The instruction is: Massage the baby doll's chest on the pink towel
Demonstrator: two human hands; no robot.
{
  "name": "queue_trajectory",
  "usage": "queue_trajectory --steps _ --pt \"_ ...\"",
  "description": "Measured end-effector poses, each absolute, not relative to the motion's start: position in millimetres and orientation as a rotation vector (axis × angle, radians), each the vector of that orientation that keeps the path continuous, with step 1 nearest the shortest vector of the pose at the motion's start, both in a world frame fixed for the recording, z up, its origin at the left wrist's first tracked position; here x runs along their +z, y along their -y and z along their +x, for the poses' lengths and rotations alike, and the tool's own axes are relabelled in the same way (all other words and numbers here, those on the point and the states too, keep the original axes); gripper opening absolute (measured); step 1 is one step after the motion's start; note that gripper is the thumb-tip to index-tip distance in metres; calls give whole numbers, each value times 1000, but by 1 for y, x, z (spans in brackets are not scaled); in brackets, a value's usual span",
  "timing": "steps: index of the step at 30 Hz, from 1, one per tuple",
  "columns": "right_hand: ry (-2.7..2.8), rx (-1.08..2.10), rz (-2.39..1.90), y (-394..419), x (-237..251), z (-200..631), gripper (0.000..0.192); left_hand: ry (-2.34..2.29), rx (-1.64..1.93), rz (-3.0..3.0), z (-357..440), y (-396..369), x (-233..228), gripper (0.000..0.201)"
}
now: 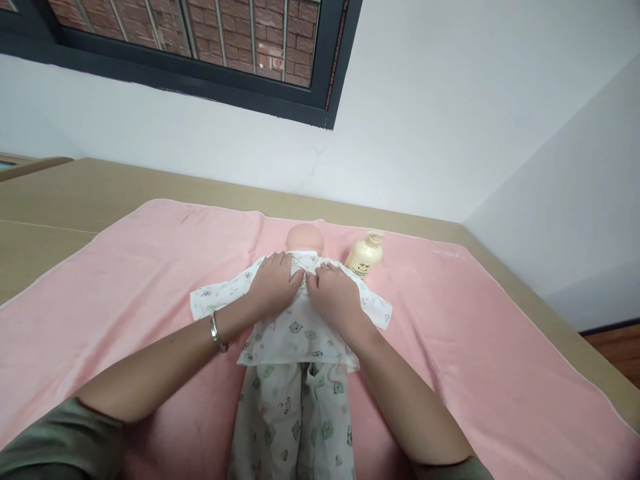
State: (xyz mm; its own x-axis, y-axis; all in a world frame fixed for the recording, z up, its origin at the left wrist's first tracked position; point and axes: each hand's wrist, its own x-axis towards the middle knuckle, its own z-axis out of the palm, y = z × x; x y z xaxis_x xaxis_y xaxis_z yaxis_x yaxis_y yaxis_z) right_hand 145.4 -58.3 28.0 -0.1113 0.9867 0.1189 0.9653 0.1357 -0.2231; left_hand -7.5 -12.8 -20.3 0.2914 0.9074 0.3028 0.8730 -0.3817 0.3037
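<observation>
Dressing the doll's top
We pressed left hand [274,283] and right hand [334,295] flat, fingers spread, on the doll [303,241]'s shirt [295,330]; fastening the front probably needs a pinching grip.

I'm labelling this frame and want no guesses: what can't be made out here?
All in the head view:
- Doll: chest hidden under the left hand and right hand; legs cut off by the bottom edge.
- Bottle: label print too small to read.
- Both elbows: cut off by the bottom edge.

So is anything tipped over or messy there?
Yes: the cream bottle lies on its side on the pink towel beside the doll. Nothing looks spilled. Both hands rest on the doll's shirt.
</observation>
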Motion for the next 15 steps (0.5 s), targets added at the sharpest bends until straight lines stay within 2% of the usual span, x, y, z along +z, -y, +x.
queue_trajectory --steps 7,15 --pt "2117 304 -1891 37 22 161 46 -1784 788 2556 4 39 -32 54" --pt "2128 140 -1904 46 21 152 46 -1699 724 2449 -5 17 -25 45"
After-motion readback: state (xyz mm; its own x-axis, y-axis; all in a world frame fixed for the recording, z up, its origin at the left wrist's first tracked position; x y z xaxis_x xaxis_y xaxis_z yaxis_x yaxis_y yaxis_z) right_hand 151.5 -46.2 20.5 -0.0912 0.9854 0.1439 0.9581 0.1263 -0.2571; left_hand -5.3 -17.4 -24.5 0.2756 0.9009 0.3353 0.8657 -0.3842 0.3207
